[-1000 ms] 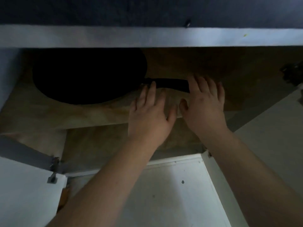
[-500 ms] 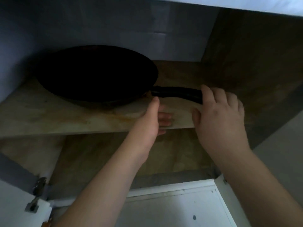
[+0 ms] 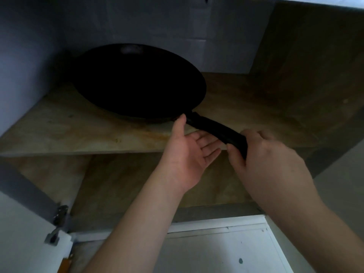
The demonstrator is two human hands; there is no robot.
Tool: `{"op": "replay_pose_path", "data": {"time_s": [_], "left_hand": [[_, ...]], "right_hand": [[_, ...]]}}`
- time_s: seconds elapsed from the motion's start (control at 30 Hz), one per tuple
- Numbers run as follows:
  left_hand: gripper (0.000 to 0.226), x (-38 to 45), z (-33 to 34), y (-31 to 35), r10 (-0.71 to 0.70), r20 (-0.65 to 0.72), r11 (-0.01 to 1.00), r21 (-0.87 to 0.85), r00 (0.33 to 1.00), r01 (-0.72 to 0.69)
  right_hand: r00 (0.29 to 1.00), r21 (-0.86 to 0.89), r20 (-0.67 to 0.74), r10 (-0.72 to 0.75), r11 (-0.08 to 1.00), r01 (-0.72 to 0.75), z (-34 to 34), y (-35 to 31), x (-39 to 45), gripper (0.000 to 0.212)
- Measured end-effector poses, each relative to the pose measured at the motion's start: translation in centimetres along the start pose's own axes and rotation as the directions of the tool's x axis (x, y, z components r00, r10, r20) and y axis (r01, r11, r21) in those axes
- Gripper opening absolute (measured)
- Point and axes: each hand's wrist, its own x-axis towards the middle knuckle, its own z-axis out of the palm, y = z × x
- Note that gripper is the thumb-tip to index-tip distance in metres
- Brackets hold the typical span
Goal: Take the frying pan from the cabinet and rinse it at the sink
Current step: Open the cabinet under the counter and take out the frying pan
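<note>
Gripping handle (image 3: 218,131) end: right hand (image 3: 271,160) fingers (image 3: 236,160) curled round it. Left hand (image 3: 189,154) palm up, fingers straight, under handle near the pan joint, thumb beside it. Frying pan (image 3: 137,81) body on upper cabinet shelf (image 3: 78,131), overhead. Risk: heavy pan tipping off shelf edge once slid out, twisting in one-hand grip; left support not closed.

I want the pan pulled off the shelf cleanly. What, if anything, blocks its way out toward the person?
Nothing visible does. The pan sits alone on the shelf, the right hand grips its handle, the open left hand waits under the handle, and the cabinet front is open.
</note>
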Motion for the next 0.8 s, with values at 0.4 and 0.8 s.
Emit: {"op": "replay_pose_path", "data": {"time_s": [0.4,0.8], "left_hand": [[0.034,-1.1,-1.4,0.8,-0.043,-0.085,0.999,0.028,0.995,0.045],[0.011,-1.6,-3.1,1.5,-0.080,-0.046,0.996,-0.052,0.996,0.077]], "right_hand": [[0.695,0.724,0.683,-0.223,0.327,-0.607,0.4,-1.9,-0.3,0.015],[0.469,0.358,0.545,-0.695,-0.313,-0.880,6.3,-3.3,-2.1,0.024]]}}
